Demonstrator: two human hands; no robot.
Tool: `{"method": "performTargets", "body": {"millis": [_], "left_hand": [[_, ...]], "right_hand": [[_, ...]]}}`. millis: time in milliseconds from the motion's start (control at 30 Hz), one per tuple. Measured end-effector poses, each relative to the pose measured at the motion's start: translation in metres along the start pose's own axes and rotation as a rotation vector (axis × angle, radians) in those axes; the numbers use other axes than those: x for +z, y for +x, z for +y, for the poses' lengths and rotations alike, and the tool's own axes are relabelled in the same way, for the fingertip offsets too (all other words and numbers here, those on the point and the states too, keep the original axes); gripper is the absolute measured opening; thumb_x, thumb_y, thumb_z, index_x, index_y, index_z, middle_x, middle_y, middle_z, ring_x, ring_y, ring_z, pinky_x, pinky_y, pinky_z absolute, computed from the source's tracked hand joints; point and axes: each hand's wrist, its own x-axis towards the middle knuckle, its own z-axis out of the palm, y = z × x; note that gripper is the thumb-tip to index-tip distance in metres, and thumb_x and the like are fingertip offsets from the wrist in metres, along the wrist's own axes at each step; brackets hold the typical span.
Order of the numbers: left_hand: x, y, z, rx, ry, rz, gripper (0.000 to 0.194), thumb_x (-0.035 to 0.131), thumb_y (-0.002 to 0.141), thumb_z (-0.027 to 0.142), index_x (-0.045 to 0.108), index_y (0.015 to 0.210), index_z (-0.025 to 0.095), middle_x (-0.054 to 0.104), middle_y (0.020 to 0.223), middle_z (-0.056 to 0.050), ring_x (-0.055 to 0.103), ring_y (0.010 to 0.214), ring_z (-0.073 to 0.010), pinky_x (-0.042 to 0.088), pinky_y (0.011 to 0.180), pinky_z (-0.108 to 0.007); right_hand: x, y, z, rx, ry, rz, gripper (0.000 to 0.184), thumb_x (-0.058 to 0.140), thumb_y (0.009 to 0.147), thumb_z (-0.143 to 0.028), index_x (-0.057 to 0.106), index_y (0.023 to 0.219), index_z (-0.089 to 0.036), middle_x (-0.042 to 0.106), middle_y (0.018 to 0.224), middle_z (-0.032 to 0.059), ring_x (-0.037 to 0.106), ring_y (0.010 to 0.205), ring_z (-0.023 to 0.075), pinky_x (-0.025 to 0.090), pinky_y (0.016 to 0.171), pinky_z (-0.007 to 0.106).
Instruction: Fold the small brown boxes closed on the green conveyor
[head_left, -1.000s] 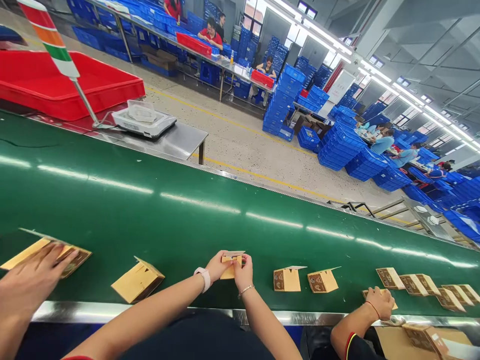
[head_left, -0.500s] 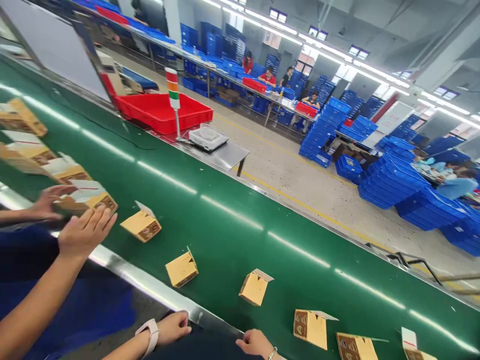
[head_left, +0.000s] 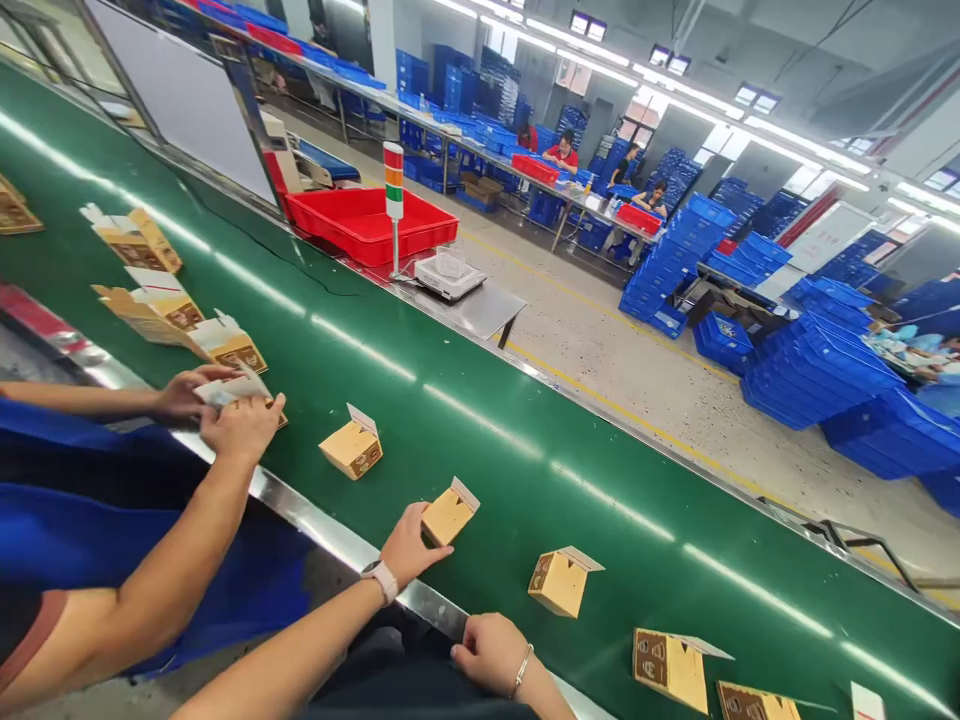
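A: ok so what's going on with the left hand (head_left: 405, 548) here? Angle's a bit awkward

B: it's at a small cardboard box (head_left: 448, 518) sitting on the green belt (head_left: 337, 370), near the metal edge (head_left: 431, 604). Thumb's by the near side, fingers are round the left side, spread about as wide as the box. Looks like it's touching, but whether it's actually gripping I can't tell

A: and the right hand (head_left: 491, 652)?

B: over by that same metal edge, fingers curled in like a loose fist. Tips are hidden, can't see anything in it. There's a bracelet (head_left: 523, 672) on that wrist, and a watch (head_left: 381, 580) with a pale pink band on the other

A: what's around the box?

B: it's between two similar ones, a second box (head_left: 350, 448) to the left and a third box (head_left: 564, 582) to the right, both well apart from it. All three have a flap sticking up. Further left a co-worker's hands (head_left: 244, 430) are on a white-flapped carton (head_left: 229, 390), kinda blurry tbh. Across the belt there's a red tray (head_left: 420, 240) with a white scale (head_left: 454, 279) just beside it
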Motion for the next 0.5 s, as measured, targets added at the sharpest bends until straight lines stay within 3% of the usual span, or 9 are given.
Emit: {"method": "performTargets", "body": {"millis": [133,200,267,333,400,500], "left_hand": [[0.041,-0.003,0.012,-0.059,0.014,0.057,0.067,0.075,0.056,0.042,0.044,0.111,0.019,0.052,0.111,-0.010,0.058,0.111,-0.0323,0.045,0.101,-0.054],[0.046,-0.010,0.015,-0.079,0.000,0.035,0.072,0.075,0.057,0.042,0.041,0.116,0.019,0.051,0.112,-0.010,0.057,0.112,-0.0315,0.045,0.101,-0.054],[0.038,-0.016,0.012,-0.082,0.008,-0.021,0.076,0.074,0.055,0.044,0.041,0.118,0.018,0.052,0.114,-0.012,0.057,0.113,-0.0318,0.047,0.097,-0.052],[0.019,-0.021,0.002,-0.082,0.035,-0.165,0.068,0.071,0.057,0.046,0.045,0.113,0.017,0.056,0.109,-0.012,0.059,0.106,-0.0309,0.050,0.090,-0.048],[-0.004,-0.025,-0.015,-0.090,0.070,-0.409,0.047,0.063,0.062,0.047,0.052,0.098,0.019,0.061,0.090,-0.006,0.063,0.087,-0.0263,0.051,0.081,-0.043],[-0.036,-0.038,-0.049,-0.101,0.153,-0.763,0.021,0.056,0.064,0.043,0.054,0.069,0.023,0.055,0.059,0.002,0.060,0.063,-0.0210,0.050,0.068,-0.037]], "right_hand": [[0.022,-0.002,-0.003,0.059,0.089,0.020,0.021,0.055,0.084,-0.025,0.075,0.088,-0.020,0.074,0.088,0.0076,0.068,0.084,0.0228,0.044,0.067,0.024],[0.029,-0.003,-0.006,0.075,0.153,0.074,0.020,0.056,0.083,-0.026,0.075,0.084,-0.020,0.073,0.086,0.0069,0.067,0.080,0.0221,0.043,0.066,0.025],[0.034,-0.003,-0.008,0.081,0.195,0.122,0.018,0.057,0.081,-0.026,0.074,0.083,-0.019,0.073,0.084,0.0073,0.067,0.079,0.0227,0.043,0.066,0.026],[0.038,-0.001,-0.009,0.111,0.220,0.152,0.017,0.058,0.080,-0.026,0.073,0.081,-0.019,0.072,0.083,0.0071,0.066,0.079,0.0228,0.044,0.067,0.026],[0.045,0.004,-0.006,0.174,0.242,0.154,0.016,0.058,0.079,-0.025,0.071,0.073,-0.020,0.071,0.076,0.0046,0.065,0.076,0.0208,0.044,0.066,0.025],[0.058,0.010,0.004,0.283,0.252,0.082,0.028,0.061,0.072,-0.021,0.055,0.044,-0.020,0.053,0.046,-0.0008,0.059,0.056,0.0166,0.043,0.057,0.022]]}}
